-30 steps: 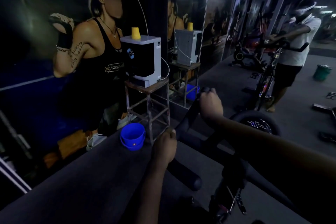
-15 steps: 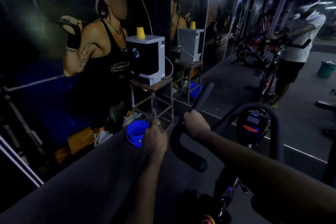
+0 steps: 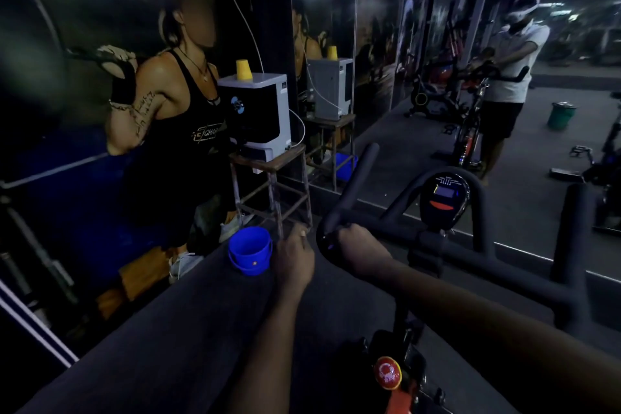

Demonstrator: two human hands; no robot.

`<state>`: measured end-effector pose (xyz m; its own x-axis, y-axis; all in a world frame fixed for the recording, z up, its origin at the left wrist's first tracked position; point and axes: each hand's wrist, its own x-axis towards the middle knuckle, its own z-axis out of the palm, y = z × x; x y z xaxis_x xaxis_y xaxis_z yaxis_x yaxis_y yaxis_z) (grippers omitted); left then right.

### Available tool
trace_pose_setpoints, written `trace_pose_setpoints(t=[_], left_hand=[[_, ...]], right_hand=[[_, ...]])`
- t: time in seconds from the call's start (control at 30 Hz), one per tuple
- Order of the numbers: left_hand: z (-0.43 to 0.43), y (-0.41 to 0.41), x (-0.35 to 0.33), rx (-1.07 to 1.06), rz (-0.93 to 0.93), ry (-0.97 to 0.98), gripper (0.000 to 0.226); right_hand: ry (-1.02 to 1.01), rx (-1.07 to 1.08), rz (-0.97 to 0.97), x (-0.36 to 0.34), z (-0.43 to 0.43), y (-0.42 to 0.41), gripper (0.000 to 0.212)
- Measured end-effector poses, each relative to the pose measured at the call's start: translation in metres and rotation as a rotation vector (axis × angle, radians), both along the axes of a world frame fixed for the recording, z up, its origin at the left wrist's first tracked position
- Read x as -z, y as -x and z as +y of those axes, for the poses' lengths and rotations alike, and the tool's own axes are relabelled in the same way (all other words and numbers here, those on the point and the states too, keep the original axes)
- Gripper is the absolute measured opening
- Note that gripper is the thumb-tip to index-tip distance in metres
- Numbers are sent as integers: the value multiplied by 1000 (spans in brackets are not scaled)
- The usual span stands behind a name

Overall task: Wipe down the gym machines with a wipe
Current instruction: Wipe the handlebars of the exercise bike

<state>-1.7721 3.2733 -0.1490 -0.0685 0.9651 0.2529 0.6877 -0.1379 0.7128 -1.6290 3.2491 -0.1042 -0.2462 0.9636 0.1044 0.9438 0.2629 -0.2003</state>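
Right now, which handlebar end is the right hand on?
The left end, nearer the blue bucket; the right hand grips its lower bend. The right end stands untouched.

Bare left hand (image 3: 295, 259) and right hand (image 3: 361, 250), bare forearms (image 3: 470, 309); mirrored white short-sleeved T-shirt (image 3: 517, 70), dark shorts (image 3: 502, 119).
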Motion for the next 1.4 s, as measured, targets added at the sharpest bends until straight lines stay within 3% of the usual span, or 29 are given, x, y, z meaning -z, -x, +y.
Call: trace_pose_setpoints(t=[0.17,0.23,0.3,0.4,0.5,0.6,0.67,0.73,0.83,0.97,1.13,1.4], left_hand=[[-13,-5,3,-34,-124,-5,26],[-19,-5,4,-45,-184,-22,25],[-24,-4,2,-8,-284,-61,23],[-33,-6,-2,157,-471,-99,26],[-41,-7,-10,309,-505,-10,22],[-49,-6,-2,232,-392,-14,3],[-51,-7,10,41,-335,-29,6],[-54,-16,15,-84,-324,87,14],[-64,-44,15,-20,-407,133,30],[-90,-61,10,66,-404,59,13],[-127,-49,7,69,-367,-19,16],[-260,-12,12,49,-252,-104,8]], right_hand=[[-173,110,16,35,-31,-15,36],[-214,104,-17,30,-40,-24,31],[-281,66,183,16,-41,-25,22],[-390,141,689,1,-38,-13,21],[-282,204,849,5,-34,-2,21],[-265,221,844,15,-34,-2,20],[-308,307,808,22,-38,-6,25],[-339,420,807,28,-43,-12,24],[-353,484,834,34,-56,-21,23],[-334,523,868,34,-78,-29,20],[-313,422,860,32,-118,-33,18],[28,129,937,43,-232,-16,35]])
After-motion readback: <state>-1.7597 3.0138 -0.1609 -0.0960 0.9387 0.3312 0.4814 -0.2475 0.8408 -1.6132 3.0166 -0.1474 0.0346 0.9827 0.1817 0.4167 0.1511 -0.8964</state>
